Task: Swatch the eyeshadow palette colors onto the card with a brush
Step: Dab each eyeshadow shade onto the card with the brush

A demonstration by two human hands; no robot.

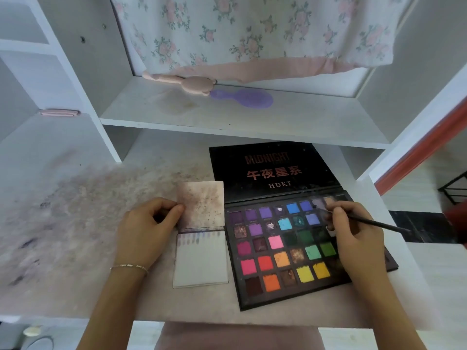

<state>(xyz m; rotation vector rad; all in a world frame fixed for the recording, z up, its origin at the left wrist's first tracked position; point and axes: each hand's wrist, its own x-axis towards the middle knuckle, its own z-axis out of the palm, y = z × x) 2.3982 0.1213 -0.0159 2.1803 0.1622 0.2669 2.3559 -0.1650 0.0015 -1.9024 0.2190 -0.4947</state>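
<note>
Pinching a brush (364, 221), the right hand (353, 231) is held over the palette (285, 251); the card (202, 233) is gripped by the left hand (149, 223) on the table (75, 223).

A white desk (75, 198), stained with smudged powder, sits under a white shelf (227, 117). Flowered cloth (252, 29) hangs at twelve o'clock. A red-trimmed frame (417, 157) runs at three o'clock.

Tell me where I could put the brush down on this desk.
Bare desk lies left of the left hand, though stained with powder. A strip is free in front of the card. The middle is crowded: card and palette sit side by side.
</note>
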